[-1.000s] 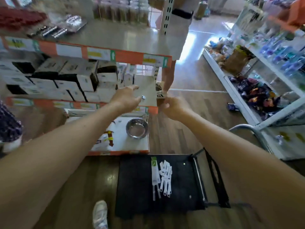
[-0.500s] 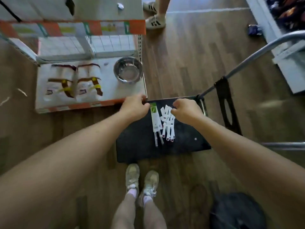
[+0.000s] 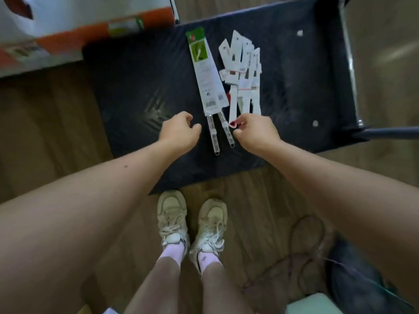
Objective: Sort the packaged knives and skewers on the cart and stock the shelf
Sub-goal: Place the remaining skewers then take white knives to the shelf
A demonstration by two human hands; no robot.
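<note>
left hand (image 3: 179, 132) loosely curled, empty, over cart (image 3: 140, 87) | right hand (image 3: 256, 131) pinching pink-tipped end of knife packs (image 3: 243, 73) | skewer pack (image 3: 205, 71) at 9 o'clock of knives

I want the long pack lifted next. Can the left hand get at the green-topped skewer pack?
Probably yes: the left hand sits empty just left of the green-topped skewer pack on the cart deck, nothing between them.

The shelf (image 3: 95, 30) is blurred and cut off at the top left. The cart's (image 3: 140, 82) far edge leaves the frame. The knife packs (image 3: 243, 71) overlap, their count unclear.
</note>
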